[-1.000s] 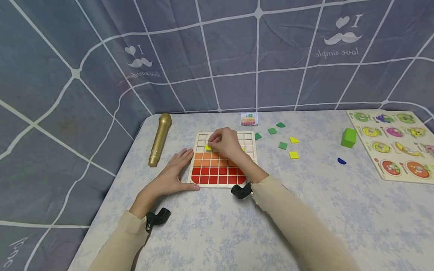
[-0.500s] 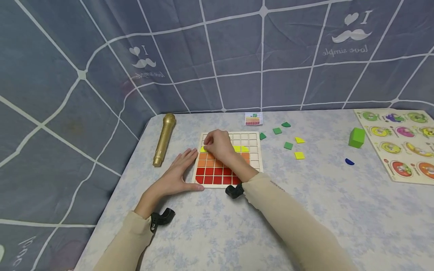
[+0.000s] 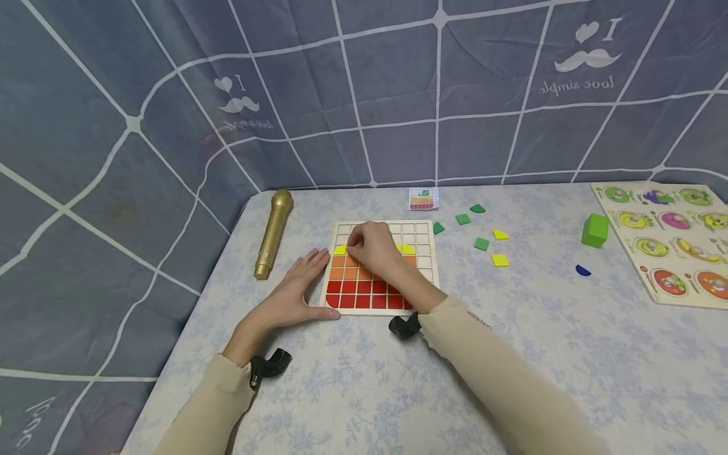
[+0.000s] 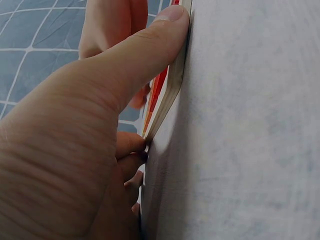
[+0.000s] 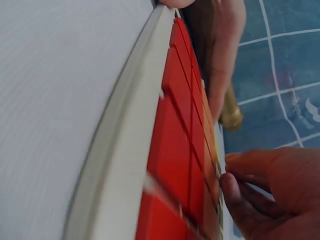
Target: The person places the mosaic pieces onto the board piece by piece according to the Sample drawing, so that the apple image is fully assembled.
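Note:
A wooden grid board [image 3: 423, 235] lies on the table, with red rows in front, orange rows behind them and a partly filled yellow row. My left hand [image 3: 296, 287] lies flat against the board's left side, and its thumb [image 4: 135, 60] presses the board edge [image 4: 172, 95]. My right hand [image 3: 372, 246] hovers over the yellow row with fingers curled, pinching a yellow tile [image 3: 339, 249] at the row's left end. In the right wrist view the fingertips [image 5: 260, 185] meet the far part of the board past the red tiles [image 5: 175, 145].
A gold microphone [image 3: 273, 234] lies left of the board. Loose green tiles [image 3: 463, 219] and yellow tiles [image 3: 500, 260] sit to its right, then a blue piece [image 3: 582, 270], a green cube [image 3: 594, 229] and a fruit puzzle [image 3: 665, 243]. A small picture card [image 3: 423, 198] rests behind the board.
My right hand carried the yellow tile leftward along the yellow row to its left end. The left hand stayed against the board's side.

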`<state>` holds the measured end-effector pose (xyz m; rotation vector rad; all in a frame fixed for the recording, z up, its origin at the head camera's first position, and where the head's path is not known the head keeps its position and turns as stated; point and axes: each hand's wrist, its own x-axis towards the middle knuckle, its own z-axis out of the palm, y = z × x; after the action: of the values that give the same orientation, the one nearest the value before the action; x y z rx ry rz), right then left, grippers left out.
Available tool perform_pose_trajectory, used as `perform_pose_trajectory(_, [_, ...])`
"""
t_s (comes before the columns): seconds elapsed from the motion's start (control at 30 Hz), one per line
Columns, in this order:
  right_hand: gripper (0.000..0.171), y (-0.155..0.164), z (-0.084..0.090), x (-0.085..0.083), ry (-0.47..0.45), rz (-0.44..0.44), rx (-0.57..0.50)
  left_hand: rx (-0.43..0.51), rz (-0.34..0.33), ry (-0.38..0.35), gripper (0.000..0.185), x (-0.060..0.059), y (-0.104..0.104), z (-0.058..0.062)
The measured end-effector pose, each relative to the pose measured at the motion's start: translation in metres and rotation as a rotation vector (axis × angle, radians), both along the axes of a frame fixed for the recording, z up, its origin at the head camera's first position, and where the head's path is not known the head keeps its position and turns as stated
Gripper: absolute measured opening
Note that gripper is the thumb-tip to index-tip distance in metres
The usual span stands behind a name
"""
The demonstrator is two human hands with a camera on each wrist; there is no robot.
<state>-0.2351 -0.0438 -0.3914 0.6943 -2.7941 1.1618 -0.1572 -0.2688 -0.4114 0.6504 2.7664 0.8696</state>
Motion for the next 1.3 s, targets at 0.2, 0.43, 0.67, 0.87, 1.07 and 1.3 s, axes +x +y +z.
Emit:
perform_pose_trajectory(0.2, [0.008,0.034,0.006,0.004,-0.011,-0.005,-0.009,-0.004,0.01,0.008,0.123,-0.001,0.001,0.0])
perform_pose_trajectory(0.43, [0.008,0.09,0.013,0.009,-0.055,-0.039,-0.026,-0.013,0.013,0.012,0.124,0.0,0.003,-0.003])
perform_pose_trajectory(0.67, [0.015,0.152,0.015,0.012,-0.066,-0.152,-0.021,-0.008,0.011,0.011,0.124,0.0,0.003,-0.003])
perform_pose_trajectory(0.87, [0.019,0.188,0.012,0.018,-0.032,-0.27,-0.008,-0.003,0.006,0.012,0.124,0.001,0.0,-0.004])
perform_pose_trajectory(1.07, [0.02,0.215,0.009,0.018,0.031,-0.374,-0.015,0.002,-0.009,0.011,0.124,0.001,-0.002,-0.004])
perform_pose_trajectory(1.3, [0.027,0.233,-0.001,0.016,0.007,-0.449,0.036,-0.003,-0.003,0.01,0.125,0.0,-0.002,-0.003])
